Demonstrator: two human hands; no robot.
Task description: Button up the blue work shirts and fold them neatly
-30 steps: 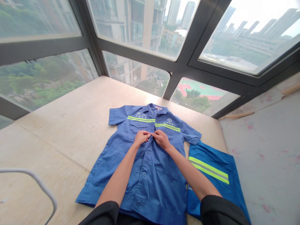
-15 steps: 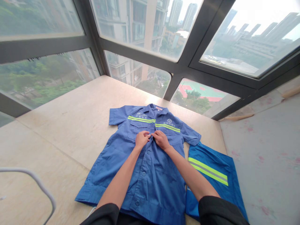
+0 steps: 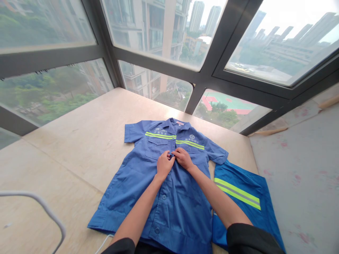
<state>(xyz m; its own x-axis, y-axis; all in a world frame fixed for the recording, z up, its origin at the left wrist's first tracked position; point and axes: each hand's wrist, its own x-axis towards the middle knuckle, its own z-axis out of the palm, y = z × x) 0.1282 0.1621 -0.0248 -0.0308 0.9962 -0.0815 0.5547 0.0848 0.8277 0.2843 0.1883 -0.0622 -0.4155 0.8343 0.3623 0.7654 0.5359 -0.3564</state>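
Observation:
A blue short-sleeved work shirt lies spread face up, its collar toward the window. Yellow-green reflective stripes cross its chest, and round buttons run down the front placket. At mid-chest, my left hand pinches the placket with bent fingers. Close against it, my right hand grips the same edge of the shirt, fingers closed. Whatever button sits between the fingertips is hidden. Below the hands, a lower button and the bottom button show on the placket.
A second blue garment with a reflective stripe lies at the right, partly under the shirt's sleeve. A white cable curves over the pale stone surface at left. Windows with dark frames rise behind, and a patterned wall stands right.
My left hand has turned and shifted slightly right, its knuckles now covering more of the placket. The right hand stays nearly in place on the shirt. The view has shifted slightly.

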